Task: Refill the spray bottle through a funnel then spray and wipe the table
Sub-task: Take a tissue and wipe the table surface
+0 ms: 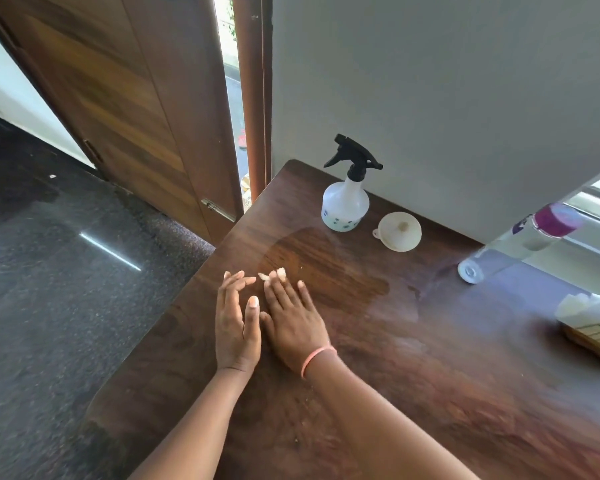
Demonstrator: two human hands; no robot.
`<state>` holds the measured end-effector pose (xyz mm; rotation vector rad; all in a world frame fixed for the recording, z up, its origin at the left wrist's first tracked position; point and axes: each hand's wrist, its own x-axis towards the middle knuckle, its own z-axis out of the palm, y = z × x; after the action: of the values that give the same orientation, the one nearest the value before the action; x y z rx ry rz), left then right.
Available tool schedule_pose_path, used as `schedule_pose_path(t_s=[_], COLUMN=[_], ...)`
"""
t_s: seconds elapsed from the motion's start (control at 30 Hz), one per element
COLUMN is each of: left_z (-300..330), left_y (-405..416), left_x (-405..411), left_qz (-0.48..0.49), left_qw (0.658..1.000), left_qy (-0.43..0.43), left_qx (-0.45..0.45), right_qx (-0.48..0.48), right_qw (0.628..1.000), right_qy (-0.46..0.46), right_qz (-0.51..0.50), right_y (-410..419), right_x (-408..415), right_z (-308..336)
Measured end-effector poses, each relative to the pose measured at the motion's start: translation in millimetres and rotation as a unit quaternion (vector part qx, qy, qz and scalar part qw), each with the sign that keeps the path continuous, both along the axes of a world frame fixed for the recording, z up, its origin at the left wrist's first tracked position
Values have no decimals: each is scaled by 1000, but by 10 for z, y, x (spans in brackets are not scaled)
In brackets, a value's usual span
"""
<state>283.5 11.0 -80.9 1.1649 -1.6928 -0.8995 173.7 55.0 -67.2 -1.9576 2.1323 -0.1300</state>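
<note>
Pressing a small white scrap of tissue (pixel 272 274) under flat fingertips, we log the wiping step as under way on the dark wooden surface (pixel 413 358).

Item, at nine o'clock of centre: left hand (pixel 236 327), fingers straight and relaxed, holding nothing, edge-on beside the other hand.

Item, at centre: right hand (pixel 293 317), fingers extended flat, pushing the scrap against the wood; pink band (pixel 317 358) on the wrist.

Item, at one o'clock of the hands: wet patch (pixel 326 271), the work area. We judge the scrap too small for it; broad overlapping strokes, or fresh tissue, would serve better.

Item, at twelve o'clock of the patch: spray bottle (pixel 345 199), upright, black trigger head fitted, by the wall.

Item, just beside it at three o'clock: funnel (pixel 399 231), wide mouth down.

Item, at two o'clock, well apart: clear bottle (pixel 520 242) with purple cap, blurred.

Item, at three o'clock edge: tissue holder (pixel 593 320).

Obstructions: none inside the patch; bottle and funnel border its far rim.
</note>
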Motion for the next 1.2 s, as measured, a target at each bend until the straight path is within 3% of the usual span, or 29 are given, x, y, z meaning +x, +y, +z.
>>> schedule_pose_path(t_s=[0.1, 0.2, 0.27, 0.37, 0.43, 0.5, 0.57, 0.63, 0.73, 0.8, 0.87, 1.0, 1.1, 1.2], left_z=[25, 44, 40, 32, 34, 33, 37, 40, 31, 29, 28, 19, 35, 34], left_y=[15, 28, 22, 21, 26, 21, 18, 43, 52, 51, 49, 42, 63, 124], left_x=[-1, 1, 10, 15, 29, 37, 31, 22, 22, 23, 26, 56, 119, 217], left_qz=[-5, -9, -11, -1, 3, 0, -7, -8, -5, -7, -11, -17, -35, -61], left_qw=[1000, 1000, 1000, 999, 999, 999, 999, 999, 999, 998, 998, 998, 998, 997], left_qy=[-13, -7, 8, 32, 41, 40, 37, 37, 53, 55, 56, 65, 52, 35], left_qx=[2, -3, -7, -4, -1, -3, -2, 2, -2, 0, 8, 2, 13, 16], right_qx=[-28, 17, 28, 7, 10, 10, -2, -19, 4, 34, -7, -34, -11, -20], right_qw=[988, 959, 969, 998, 998, 994, 998, 991, 933, 917, 936, 990, 999, 997], right_qy=[18, 2, -3, -1, 8, 30, 49, 56, 34, 21, 23, -22, -41, 7], right_qz=[-150, -282, -245, -68, 59, 101, 35, -118, -357, -398, -350, -137, -10, 69], right_y=[-54, 37, 17, 5, 127, 276, 410, 624, 1051, 1183, 1099, 751, 698, 886], right_x=[-460, -837, -722, -238, 50, 61, -210, -648, -1303, -1362, -1062, 29, 593, 519], right_z=[-10, 28, 38, 13, -25, -23, 0, 11, 70, 79, 62, 9, 0, 1])
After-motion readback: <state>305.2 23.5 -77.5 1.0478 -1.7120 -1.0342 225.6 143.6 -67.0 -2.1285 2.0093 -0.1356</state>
